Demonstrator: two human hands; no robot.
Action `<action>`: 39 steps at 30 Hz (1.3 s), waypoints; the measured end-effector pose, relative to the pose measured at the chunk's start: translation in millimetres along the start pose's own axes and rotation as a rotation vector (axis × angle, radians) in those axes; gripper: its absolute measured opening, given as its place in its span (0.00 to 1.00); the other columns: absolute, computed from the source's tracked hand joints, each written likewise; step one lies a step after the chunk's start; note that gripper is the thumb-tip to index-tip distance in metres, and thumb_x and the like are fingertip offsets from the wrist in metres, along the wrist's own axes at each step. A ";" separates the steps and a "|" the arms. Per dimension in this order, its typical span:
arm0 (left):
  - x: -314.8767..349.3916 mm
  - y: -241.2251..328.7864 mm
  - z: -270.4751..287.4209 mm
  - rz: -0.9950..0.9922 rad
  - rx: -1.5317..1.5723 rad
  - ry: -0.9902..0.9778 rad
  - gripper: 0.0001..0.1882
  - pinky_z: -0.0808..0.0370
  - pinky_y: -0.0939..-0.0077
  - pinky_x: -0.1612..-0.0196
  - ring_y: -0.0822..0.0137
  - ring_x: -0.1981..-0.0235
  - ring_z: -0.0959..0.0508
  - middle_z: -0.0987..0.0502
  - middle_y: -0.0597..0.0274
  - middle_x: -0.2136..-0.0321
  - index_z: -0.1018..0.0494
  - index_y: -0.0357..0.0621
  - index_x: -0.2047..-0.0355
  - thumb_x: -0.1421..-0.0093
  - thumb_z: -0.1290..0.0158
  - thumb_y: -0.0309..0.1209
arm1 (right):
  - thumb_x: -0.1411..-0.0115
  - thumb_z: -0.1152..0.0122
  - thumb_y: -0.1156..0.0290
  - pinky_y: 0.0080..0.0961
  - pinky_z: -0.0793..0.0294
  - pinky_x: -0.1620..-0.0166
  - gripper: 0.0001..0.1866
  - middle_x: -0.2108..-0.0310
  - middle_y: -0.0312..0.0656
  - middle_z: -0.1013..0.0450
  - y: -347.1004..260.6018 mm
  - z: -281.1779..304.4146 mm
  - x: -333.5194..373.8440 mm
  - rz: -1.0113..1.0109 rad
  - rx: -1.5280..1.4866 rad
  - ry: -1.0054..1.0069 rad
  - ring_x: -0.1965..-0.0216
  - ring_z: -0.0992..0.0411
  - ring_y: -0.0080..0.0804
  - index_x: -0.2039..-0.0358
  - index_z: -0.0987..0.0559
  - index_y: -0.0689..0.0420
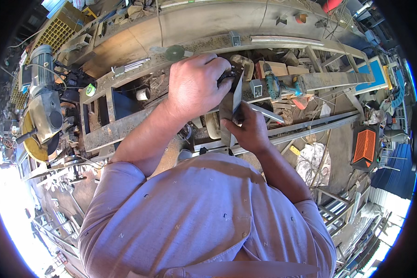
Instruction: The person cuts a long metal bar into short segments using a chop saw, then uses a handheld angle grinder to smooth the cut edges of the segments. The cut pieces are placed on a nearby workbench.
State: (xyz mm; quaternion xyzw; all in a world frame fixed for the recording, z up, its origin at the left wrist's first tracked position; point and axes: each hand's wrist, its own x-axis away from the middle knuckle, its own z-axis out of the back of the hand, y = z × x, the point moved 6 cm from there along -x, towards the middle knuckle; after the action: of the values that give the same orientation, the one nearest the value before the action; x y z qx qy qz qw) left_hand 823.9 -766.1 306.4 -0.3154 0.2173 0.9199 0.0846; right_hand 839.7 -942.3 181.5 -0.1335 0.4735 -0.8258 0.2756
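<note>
A flat, angled metal piece [226, 110] stands nearly upright in front of my chest, its upper end dark. My right hand [252, 126] is closed around its right side, thumb on the near face. My left hand [197, 85] is closed at the upper end, back of the hand up. Between its thumb and fingers is something dark, mostly hidden by the fingers. A short square metal tube [256, 88] and a teal cordless drill [272, 83] lie just to the right on the steel frame [329, 81].
A chop saw [45, 109] with a yellow guard stands at the left. A round green disc [174, 53] rests on the frame's far beam. To the right are an orange-and-black case [364, 147] and long metal bars [306, 123]. A white cup [143, 94] sits inside the frame.
</note>
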 end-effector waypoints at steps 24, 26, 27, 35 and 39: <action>45.5 -28.8 -11.3 0.078 0.193 0.073 0.11 0.23 0.65 0.73 0.60 0.75 0.19 0.22 0.61 0.76 0.22 0.45 0.69 0.52 0.32 0.29 | 0.43 0.25 0.55 0.44 0.20 0.59 0.27 0.67 0.52 0.18 32.9 2.8 0.3 -0.068 0.254 0.026 0.65 0.19 0.54 0.53 0.21 0.62; 59.3 -47.6 -13.0 0.214 0.376 0.034 0.09 0.28 0.73 0.75 0.71 0.78 0.24 0.23 0.67 0.77 0.22 0.45 0.69 0.48 0.33 0.25 | 0.42 0.25 0.58 0.37 0.21 0.60 0.24 0.68 0.48 0.19 46.8 14.8 -2.2 -0.132 0.096 0.044 0.68 0.20 0.43 0.55 0.20 0.63; 68.7 -60.1 -15.3 0.282 0.517 -0.003 0.09 0.31 0.75 0.75 0.73 0.78 0.28 0.25 0.68 0.77 0.23 0.43 0.68 0.47 0.34 0.23 | 0.41 0.24 0.60 0.35 0.22 0.60 0.22 0.68 0.46 0.19 55.9 19.1 -2.2 -0.195 0.019 0.051 0.68 0.21 0.37 0.56 0.20 0.63; 266.3 -151.9 -72.4 1.429 1.257 -0.256 0.09 0.30 0.74 0.71 0.69 0.73 0.25 0.24 0.62 0.73 0.23 0.40 0.62 0.33 0.50 0.32 | 0.36 0.28 0.68 0.23 0.25 0.60 0.13 0.65 0.37 0.18 105.7 89.0 22.2 -0.224 -0.142 0.306 0.66 0.24 0.22 0.56 0.18 0.63; 345.7 -158.8 -113.1 1.845 1.230 -0.107 0.11 0.29 0.73 0.73 0.65 0.73 0.21 0.20 0.56 0.71 0.22 0.37 0.63 0.32 0.50 0.31 | 0.34 0.29 0.67 0.20 0.25 0.62 0.14 0.60 0.33 0.19 130.1 104.1 41.2 -0.408 -0.307 0.364 0.62 0.24 0.19 0.52 0.19 0.59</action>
State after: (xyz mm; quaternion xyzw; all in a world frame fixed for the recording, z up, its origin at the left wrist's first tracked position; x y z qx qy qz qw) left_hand 659.9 -669.4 -41.8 0.1030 0.7842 0.3779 -0.4813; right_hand 899.1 -1092.0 122.2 -0.1159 0.5977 -0.7933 -0.0085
